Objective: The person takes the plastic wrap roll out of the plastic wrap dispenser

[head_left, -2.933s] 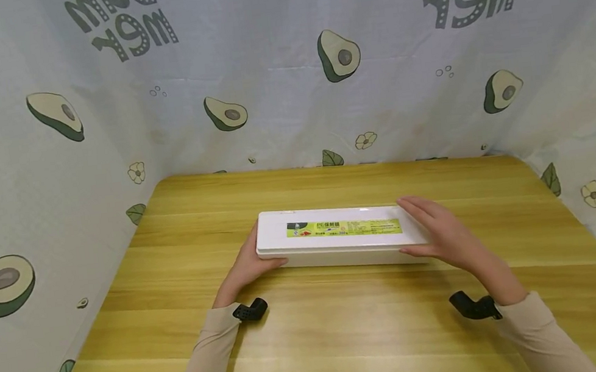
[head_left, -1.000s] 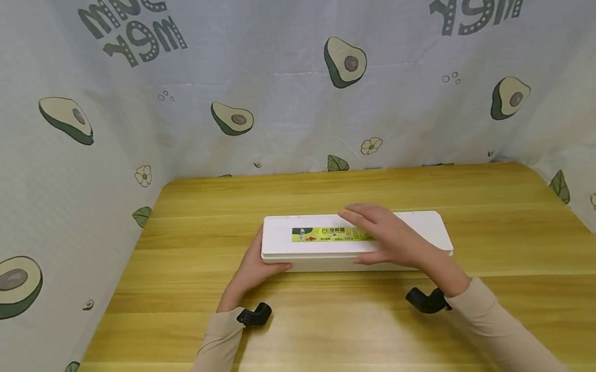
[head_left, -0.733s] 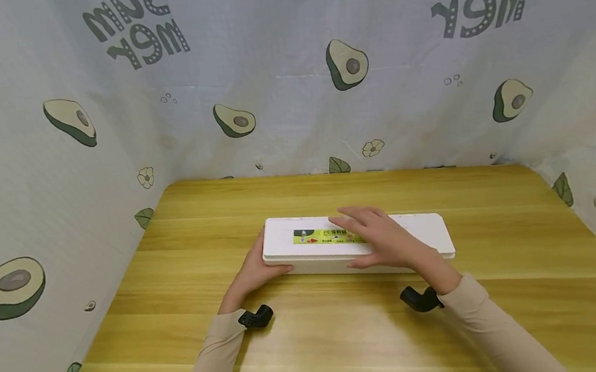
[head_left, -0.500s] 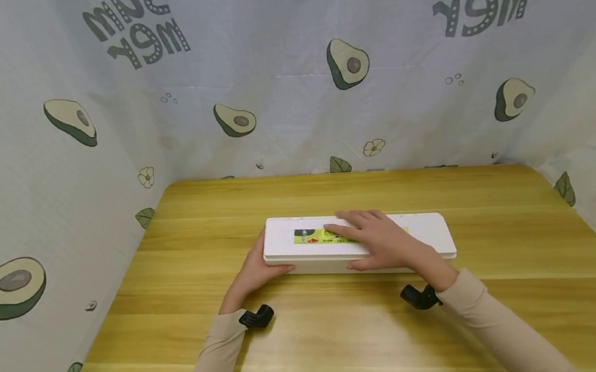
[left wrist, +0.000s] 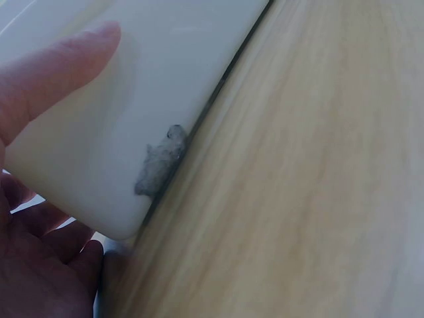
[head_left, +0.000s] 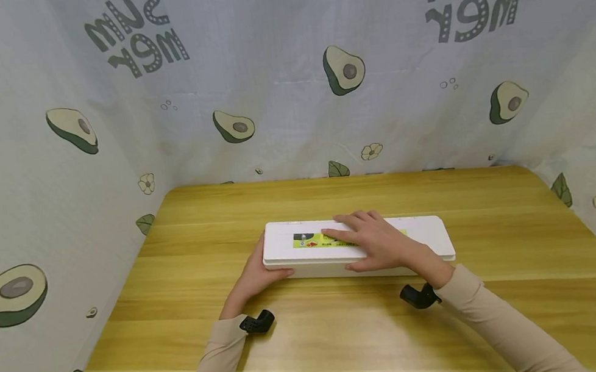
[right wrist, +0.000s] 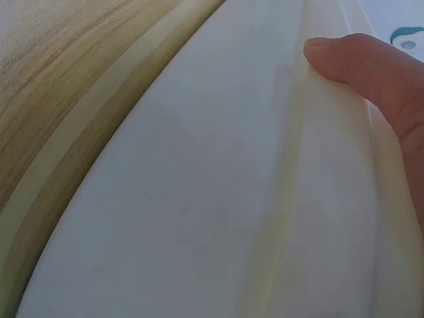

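Observation:
A long white cling film box [head_left: 425, 236] with a yellow-green label [head_left: 310, 241] lies lengthwise on the table, its lid down. My left hand [head_left: 252, 275] grips its left end, thumb along the front side and fingers round the end. In the left wrist view, the thumb [left wrist: 59, 74] lies on the box's white wall [left wrist: 126, 126], near a grey smudged patch. Across the middle of the lid rests my right hand [head_left: 379, 243], fingers spread over part of the label. Its thumb [right wrist: 377, 73] touches the front side by the lid edge in the right wrist view.
The wood-grain table [head_left: 305, 345] spreads around the box on all sides. A pale curtain [head_left: 289, 107] printed with avocados and lettering hangs behind the table and along both sides. Black camera mounts sit at both wrists.
My right hand has slid left from the box's right end to its middle, and its lifted fingers have come down on the lid. The left hand keeps its hold; the box has barely moved.

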Available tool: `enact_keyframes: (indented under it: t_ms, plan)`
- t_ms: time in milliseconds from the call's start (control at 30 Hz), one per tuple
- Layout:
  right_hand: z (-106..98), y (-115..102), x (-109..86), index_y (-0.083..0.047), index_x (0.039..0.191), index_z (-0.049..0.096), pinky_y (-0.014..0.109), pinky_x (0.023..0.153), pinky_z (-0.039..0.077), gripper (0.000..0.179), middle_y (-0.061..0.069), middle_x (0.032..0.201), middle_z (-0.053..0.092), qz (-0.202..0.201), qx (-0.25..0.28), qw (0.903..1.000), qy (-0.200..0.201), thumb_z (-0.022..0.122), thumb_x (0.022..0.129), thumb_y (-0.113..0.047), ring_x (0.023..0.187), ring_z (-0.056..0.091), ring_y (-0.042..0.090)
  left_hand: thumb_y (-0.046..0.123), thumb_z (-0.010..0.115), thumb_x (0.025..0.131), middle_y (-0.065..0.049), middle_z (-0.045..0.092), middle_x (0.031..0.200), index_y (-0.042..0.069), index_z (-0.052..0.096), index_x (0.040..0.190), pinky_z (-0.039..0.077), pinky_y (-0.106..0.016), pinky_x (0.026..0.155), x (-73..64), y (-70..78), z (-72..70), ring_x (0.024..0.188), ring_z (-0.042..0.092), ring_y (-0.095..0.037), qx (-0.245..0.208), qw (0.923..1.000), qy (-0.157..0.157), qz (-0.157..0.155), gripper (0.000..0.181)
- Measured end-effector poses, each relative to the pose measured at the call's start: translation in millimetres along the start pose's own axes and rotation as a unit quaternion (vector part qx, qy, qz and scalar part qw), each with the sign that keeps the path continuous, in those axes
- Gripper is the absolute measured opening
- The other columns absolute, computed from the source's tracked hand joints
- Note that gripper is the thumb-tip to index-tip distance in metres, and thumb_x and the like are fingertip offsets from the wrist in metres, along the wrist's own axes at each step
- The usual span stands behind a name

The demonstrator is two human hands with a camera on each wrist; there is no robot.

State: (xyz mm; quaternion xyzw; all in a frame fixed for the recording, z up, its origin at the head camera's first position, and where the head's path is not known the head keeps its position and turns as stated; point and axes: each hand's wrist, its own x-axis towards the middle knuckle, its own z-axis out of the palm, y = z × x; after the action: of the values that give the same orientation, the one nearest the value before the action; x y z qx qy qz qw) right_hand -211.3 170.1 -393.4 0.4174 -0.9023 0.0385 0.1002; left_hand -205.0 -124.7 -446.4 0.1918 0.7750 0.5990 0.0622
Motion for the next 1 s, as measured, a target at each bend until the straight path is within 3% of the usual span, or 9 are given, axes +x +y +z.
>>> enact_keyframes:
  t_ms: [167, 333, 500, 700, 867, 1000]
  plan:
    - [-4.7, -0.3, -1.1, -0.029, 0.142, 0.041, 0.050, 0.091, 0.039, 0.072, 0.014, 0.139, 0.049, -0.007, -0.007, 0.9999, 0.004, 0.068, 0.078, -0.050, 0.116, 0.049, 0.031, 0.000, 0.078, 0.070, -0.019, 0.035, 0.148, 0.006, 0.012, 0.150, 0.027, -0.050, 0.111, -0.8, -2.2, 1.7, 0.134, 0.036, -0.034, -0.006, 1.0000, -0.004, -0.007, 0.104]
    - [-20.7, -0.2, -1.0, -0.025, 0.140, 0.044, 0.051, 0.088, 0.040, 0.073, 0.015, 0.136, 0.051, -0.014, -0.001, 0.9986, 0.052, 0.071, 0.076, -0.045, 0.112, 0.051, 0.033, -0.001, 0.077, 0.072, -0.022, 0.046, 0.137, 0.002, 0.024, 0.145, 0.038, -0.044, 0.102, -1.6, -1.9, 1.6, 0.122, 0.048, -0.032, -0.004, 1.0000, -0.006, 0.000, 0.090]
    - [-32.1, 4.3, -6.8, -0.024, 0.140, 0.045, 0.052, 0.088, 0.041, 0.074, 0.015, 0.136, 0.050, 0.001, -0.011, 0.9978, 0.065, 0.072, 0.074, -0.045, 0.112, 0.052, 0.034, 0.002, 0.078, 0.071, -0.020, 0.046, 0.138, 0.008, 0.020, 0.148, 0.037, -0.044, 0.104, -2.6, 0.4, 0.5, 0.123, 0.047, -0.032, 0.013, 0.9998, 0.000, -0.015, 0.097]
    - [-31.9, 11.5, -22.5, -0.023, 0.139, 0.045, 0.055, 0.089, 0.039, 0.075, 0.016, 0.136, 0.049, 0.021, -0.015, 0.9981, 0.057, 0.074, 0.073, -0.044, 0.114, 0.051, 0.037, 0.007, 0.080, 0.071, -0.018, 0.049, 0.134, 0.009, 0.017, 0.150, 0.039, -0.043, 0.100, 1.1, -16.7, 0.1, 0.115, 0.051, -0.030, 0.025, 0.9993, 0.007, -0.028, 0.101]
    - [-32.4, 18.4, -37.7, -0.023, 0.140, 0.044, 0.054, 0.087, 0.038, 0.076, 0.016, 0.137, 0.048, 0.046, -0.018, 0.9973, 0.055, 0.075, 0.073, -0.043, 0.116, 0.049, 0.037, 0.006, 0.079, 0.072, -0.020, 0.049, 0.130, 0.005, 0.018, 0.148, 0.043, -0.036, 0.094, -2.2, 1.7, -0.5, 0.109, 0.053, -0.027, 0.027, 0.9992, -0.003, -0.031, 0.098]
    - [-33.0, 23.3, -49.8, -0.024, 0.140, 0.044, 0.055, 0.086, 0.038, 0.076, 0.017, 0.136, 0.049, 0.066, -0.020, 0.9957, 0.062, 0.075, 0.072, -0.041, 0.115, 0.049, 0.038, 0.005, 0.079, 0.072, -0.019, 0.050, 0.128, 0.006, 0.022, 0.147, 0.045, -0.035, 0.092, -1.0, 4.3, -0.4, 0.107, 0.054, -0.025, 0.024, 0.9995, -0.009, -0.019, 0.094]
